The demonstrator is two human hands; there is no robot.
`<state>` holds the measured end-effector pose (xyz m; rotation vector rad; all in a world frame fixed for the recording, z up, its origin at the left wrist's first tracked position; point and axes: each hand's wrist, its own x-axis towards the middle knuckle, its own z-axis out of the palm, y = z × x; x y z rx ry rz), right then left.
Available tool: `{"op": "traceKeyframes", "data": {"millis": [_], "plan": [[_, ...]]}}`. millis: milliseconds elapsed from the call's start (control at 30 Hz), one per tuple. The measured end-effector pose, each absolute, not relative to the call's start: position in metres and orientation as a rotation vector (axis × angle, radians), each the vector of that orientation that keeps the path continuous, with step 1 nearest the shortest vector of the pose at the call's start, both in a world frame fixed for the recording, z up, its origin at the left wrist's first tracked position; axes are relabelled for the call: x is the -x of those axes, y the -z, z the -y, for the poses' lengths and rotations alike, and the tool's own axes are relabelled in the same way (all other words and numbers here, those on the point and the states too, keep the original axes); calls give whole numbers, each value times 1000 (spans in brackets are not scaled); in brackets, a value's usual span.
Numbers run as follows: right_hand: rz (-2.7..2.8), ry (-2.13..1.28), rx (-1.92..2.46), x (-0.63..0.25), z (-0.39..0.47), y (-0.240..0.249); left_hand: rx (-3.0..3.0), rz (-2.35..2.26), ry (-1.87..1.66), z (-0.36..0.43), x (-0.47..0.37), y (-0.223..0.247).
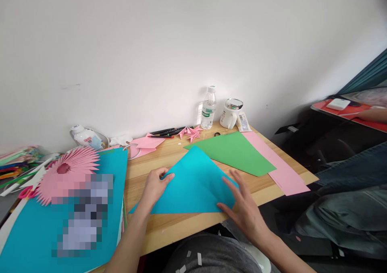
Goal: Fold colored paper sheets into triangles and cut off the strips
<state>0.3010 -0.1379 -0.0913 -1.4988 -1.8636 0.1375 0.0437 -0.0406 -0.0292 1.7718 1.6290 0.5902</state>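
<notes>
A sheet of blue paper [193, 184], folded into a triangle, lies on the wooden table in front of me, its peak pointing away. My left hand [157, 183] is closed at the paper's left slanted edge, thumb on top and fingers curled at the side. Over the right corner is my right hand [243, 206], slightly blurred, with its fingers spread and the thumb apart; it covers that corner. Just behind the blue paper lies a green sheet of paper [232, 152], beside pink paper [279, 168] on the right.
Along the wall stand a water bottle [208, 108] and a white lidded mug [231, 114]. Pens [167, 133] and folded pink paper pieces [192, 134] lie nearby. Large blue sheets [111, 184] and a pleated pink paper ring [68, 172] are left. Another person's arm [373, 115] rests on a red table.
</notes>
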Motion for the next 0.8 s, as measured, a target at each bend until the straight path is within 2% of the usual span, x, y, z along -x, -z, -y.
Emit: {"op": "traceKeyframes", "data": {"millis": [100,233,333,400,500,533,600,633,700,800], "plan": [[1378,-427,1568,-305,128,85,-1532,-1387,-792,44,-36,19],[895,-1153,1274,-299,115,74,-1285,-1195,-926,47,-35,10],[738,-1332,1174,-291,107,73,-1240,-1205,-896,47,-34,12],[818,-1334,1193,-290,99,74,-1251,-1237,-855,45,-30,17],[1262,-1184,1373,-307,74,69,-1347,-1344,-841,36,-21,26],[1438,-1057,1458,-316,61,64,-1416,-1373,-832,32,-18,28],[1677,-508,1761,-336,27,52,-1631,-1437,-770,23,-15,32],[1689,-392,1826,-345,7,45,-1739,-1483,-731,19,-15,33],[1735,-304,1887,-358,-34,35,-1893,-1617,-703,14,-20,34],[1808,-272,2037,-361,-86,31,-2127,-1823,-903,16,-35,36]]}}
